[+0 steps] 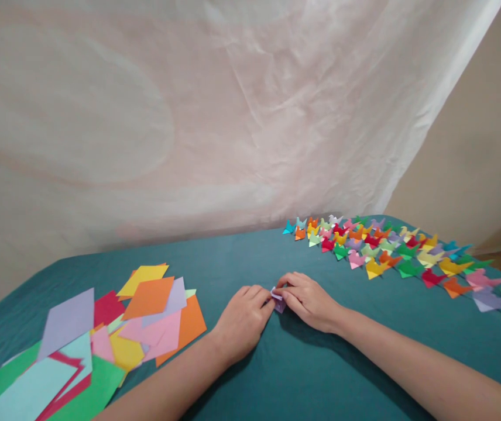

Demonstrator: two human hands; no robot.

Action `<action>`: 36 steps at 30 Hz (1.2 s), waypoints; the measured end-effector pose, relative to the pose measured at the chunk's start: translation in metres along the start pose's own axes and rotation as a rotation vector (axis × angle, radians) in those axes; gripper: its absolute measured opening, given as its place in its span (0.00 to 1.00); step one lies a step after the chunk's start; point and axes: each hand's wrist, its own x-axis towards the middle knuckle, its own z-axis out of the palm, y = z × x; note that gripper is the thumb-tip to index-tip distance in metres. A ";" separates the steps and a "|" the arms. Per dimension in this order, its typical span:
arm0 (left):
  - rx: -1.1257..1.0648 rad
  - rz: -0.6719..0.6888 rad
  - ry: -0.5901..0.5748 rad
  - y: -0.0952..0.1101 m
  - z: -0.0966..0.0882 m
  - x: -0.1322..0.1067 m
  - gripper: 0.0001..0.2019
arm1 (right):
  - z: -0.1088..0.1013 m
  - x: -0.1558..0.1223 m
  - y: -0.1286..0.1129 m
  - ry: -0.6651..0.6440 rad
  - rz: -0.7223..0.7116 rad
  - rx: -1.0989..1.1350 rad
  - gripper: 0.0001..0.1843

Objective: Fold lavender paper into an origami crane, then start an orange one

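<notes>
A small folded piece of lilac paper [278,300] lies on the teal cloth [321,374] at the middle of the table. My left hand [242,320] rests on the cloth with its fingertips pinching the left side of the paper. My right hand [307,299] comes in from the right, and its curled fingers pinch the same piece from above. The two hands meet over the paper and hide most of it.
A loose heap of flat coloured paper squares [114,333] lies at the left. Rows of several folded paper figures [391,248] in many colours stretch along the right side. A pale creased sheet [189,117] hangs behind the table.
</notes>
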 end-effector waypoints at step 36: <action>0.114 -0.027 -0.170 0.022 -0.010 -0.007 0.22 | -0.001 -0.002 -0.003 -0.013 -0.008 -0.049 0.14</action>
